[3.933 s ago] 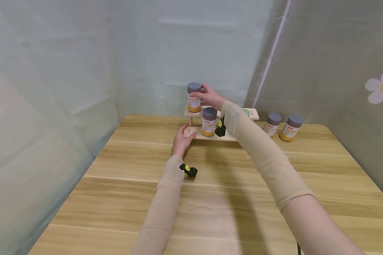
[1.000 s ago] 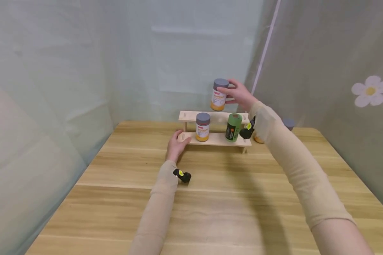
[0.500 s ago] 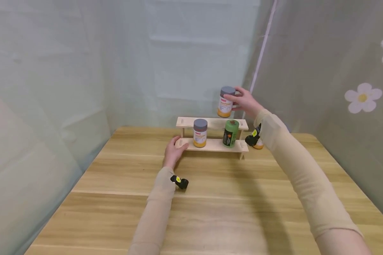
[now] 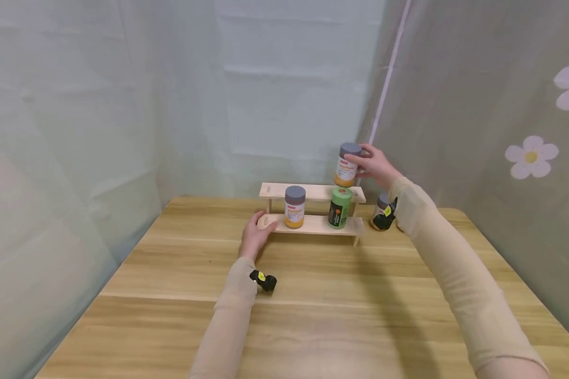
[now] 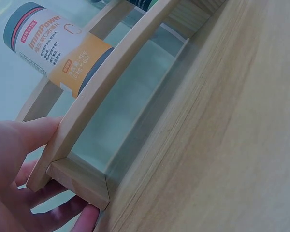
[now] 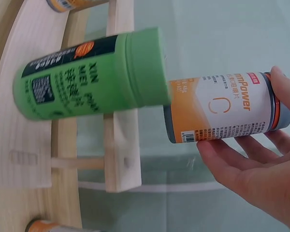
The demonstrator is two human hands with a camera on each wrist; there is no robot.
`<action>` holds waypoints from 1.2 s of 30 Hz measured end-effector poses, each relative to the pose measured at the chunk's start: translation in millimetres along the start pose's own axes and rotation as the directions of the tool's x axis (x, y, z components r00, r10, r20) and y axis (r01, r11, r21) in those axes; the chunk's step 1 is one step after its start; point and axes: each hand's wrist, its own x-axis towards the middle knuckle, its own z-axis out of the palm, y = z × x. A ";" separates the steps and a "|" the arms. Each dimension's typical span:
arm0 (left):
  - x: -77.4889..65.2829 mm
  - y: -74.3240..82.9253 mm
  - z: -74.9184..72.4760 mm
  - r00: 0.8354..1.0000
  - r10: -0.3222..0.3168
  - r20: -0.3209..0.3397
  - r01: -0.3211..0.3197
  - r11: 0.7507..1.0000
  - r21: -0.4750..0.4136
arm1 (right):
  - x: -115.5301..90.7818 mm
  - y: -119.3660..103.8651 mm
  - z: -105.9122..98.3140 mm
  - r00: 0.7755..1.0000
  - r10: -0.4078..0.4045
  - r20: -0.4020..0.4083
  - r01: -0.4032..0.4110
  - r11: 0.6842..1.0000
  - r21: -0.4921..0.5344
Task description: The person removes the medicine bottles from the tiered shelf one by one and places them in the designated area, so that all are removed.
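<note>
My right hand [image 4: 378,166] grips a supplement bottle [image 4: 346,171] with a grey lid and white-and-orange label, thumb and fingers around its upper part. The bottle stands upright close over the right end of the upper board of a two-tier wooden shelf [image 4: 309,190]. In the right wrist view its base is close to that board, partly hidden behind the green bottle [image 6: 87,72]. My left hand [image 4: 256,231] holds the lower board's left end, thumb on top and fingers [image 5: 58,212] below. A matching grey-lidded bottle [image 4: 294,208] and the green one stand on the lower board.
Right of the shelf, another grey-lidded bottle [image 4: 382,210] stands on the wooden table [image 4: 313,316], partly covered by the right wrist camera. One more behind my right sleeve barely shows. Pale curtains rise behind and beside the table.
My right hand has carried the bottle from the upper board's left end rightward, lowering it toward the right end. The left hand keeps its hold on the shelf. The head view has shifted slightly.
</note>
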 end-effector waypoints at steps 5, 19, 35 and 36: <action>0.4 2.5 -1.3 1.000 -0.003 0.002 0.003 1.000 -0.004 | -2.7 5.4 -9.2 1.000 0.002 -0.012 -0.002 1.000 -0.004; 4.1 0.1 0.3 1.000 -0.001 0.013 0.001 1.000 0.007 | -19.8 14.8 -40.5 0.998 -0.014 -0.067 0.010 0.998 -0.061; 5.0 -3.5 -7.0 1.000 0.012 0.012 -0.012 0.999 0.040 | -36.7 28.1 -74.5 0.993 0.013 -0.115 -0.021 0.997 -0.074; 4.7 -3.3 -8.0 1.000 0.012 0.009 -0.013 0.999 0.039 | -37.9 28.1 -76.4 0.993 0.015 -0.118 -0.024 0.997 -0.078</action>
